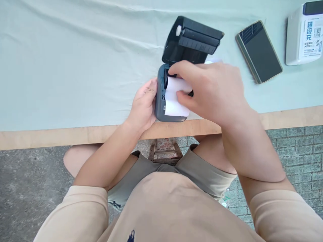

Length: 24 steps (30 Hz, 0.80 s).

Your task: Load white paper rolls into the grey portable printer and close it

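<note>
A small dark grey portable label printer [159,112] sits at the table's front edge with its black lid [193,35] swung up, showing the roller inside. My left hand [145,104] is closed around the printer's left side, thumb along its edge. White printer paper [174,101] lies over the open compartment and hangs toward the front end. Above it my right hand [210,87] has its thumb pressed on the paper and its index finger at the compartment's inner end, by the hinge. Its other fingers are hidden beneath the hand.
A smartphone [261,52] with a dark screen lies to the right on the pale green cloth [75,67]. Beyond it, at the far right, stands a white box-shaped device [294,40] with a printed label. The table's wooden edge [63,136] runs across just above my lap.
</note>
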Available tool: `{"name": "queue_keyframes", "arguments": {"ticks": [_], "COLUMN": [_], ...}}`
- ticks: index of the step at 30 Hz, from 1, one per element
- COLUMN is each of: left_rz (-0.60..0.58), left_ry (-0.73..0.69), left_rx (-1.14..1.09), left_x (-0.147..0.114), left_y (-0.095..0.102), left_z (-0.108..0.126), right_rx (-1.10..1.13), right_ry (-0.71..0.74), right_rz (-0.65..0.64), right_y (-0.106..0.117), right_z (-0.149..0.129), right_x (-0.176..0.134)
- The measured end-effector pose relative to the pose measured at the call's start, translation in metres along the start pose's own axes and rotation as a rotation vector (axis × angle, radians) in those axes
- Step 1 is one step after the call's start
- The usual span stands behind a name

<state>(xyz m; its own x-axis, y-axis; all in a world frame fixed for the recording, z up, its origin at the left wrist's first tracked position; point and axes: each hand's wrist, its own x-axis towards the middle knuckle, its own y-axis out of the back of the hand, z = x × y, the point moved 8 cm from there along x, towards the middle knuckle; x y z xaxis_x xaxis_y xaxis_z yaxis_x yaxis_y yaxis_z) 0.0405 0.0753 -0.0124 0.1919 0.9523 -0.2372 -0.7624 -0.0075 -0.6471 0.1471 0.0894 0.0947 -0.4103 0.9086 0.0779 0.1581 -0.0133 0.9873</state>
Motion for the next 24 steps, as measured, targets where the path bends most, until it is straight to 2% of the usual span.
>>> {"name": "queue_keyframes", "arguments": {"ticks": [3, 5, 7, 8, 9, 12, 18, 22, 24], "left_rz": [0.012, 0.022, 0.033, 0.036, 0.035, 0.011, 0.011, 0.010, 0.007], "left_ry": [0.011, 0.023, 0.034, 0.031, 0.024, 0.007, -0.001, -0.004, -0.009], "left_rx": [0.049, 0.055, 0.057, 0.060, 0.063, 0.071, 0.080, 0.080, 0.066], "left_x": [0.002, 0.003, 0.004, 0.005, 0.005, 0.006, 0.006, 0.006, 0.007], "left_y": [0.002, 0.004, 0.006, 0.006, 0.006, 0.005, 0.005, 0.005, 0.005], "left_z": [0.000, -0.001, -0.001, -0.001, 0.000, 0.001, 0.002, 0.002, 0.002], "right_rx": [0.437, 0.787, 0.893, 0.994, 1.013, 0.953, 0.669, 0.473, 0.397], "right_ry": [-0.005, -0.044, -0.124, -0.252, -0.303, -0.396, -0.468, -0.497, -0.480], "right_rz": [0.107, 0.254, 0.425, 0.474, 0.496, 0.529, 0.452, 0.399, 0.423], "right_y": [0.016, 0.023, 0.023, 0.015, 0.008, -0.008, -0.033, -0.035, -0.024], "right_z": [0.020, 0.052, 0.091, 0.114, 0.130, 0.162, 0.188, 0.193, 0.186], "right_x": [-0.011, -0.020, -0.028, -0.032, -0.034, -0.038, -0.046, -0.050, -0.053]}}
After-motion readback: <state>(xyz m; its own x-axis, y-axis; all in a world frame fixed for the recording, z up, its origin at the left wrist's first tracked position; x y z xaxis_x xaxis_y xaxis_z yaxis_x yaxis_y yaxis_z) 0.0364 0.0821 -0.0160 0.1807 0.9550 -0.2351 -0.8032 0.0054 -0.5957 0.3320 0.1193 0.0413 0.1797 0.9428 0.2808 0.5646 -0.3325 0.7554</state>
